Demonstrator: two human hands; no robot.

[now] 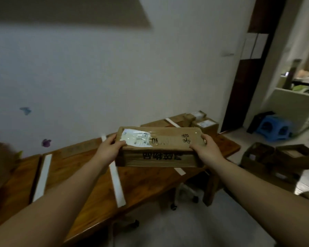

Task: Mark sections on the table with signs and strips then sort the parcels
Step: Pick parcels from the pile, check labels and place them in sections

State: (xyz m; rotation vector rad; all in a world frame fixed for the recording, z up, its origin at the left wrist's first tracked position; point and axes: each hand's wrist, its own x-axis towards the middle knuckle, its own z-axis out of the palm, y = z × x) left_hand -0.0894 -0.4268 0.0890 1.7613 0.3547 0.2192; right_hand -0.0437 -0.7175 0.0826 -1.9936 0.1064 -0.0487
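Long cardboard parcel at frame centre, above the wooden table, left hand clamped on one end, right hand gripping the other, white strips across the tabletop, more parcels at the table's far end.

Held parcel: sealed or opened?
Sealed. The parcel has glossy clear tape across its flat top and shipping label; no flap is lifted. Left hand and right hand grip its ends.

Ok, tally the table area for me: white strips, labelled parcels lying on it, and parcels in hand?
White paper strips on the wooden table: 3, one partly hidden
Labelled brown cardboard parcels lying at its far end: 2
Long brown cardboard parcel gripped by left hand and right hand: 1
Total: 6
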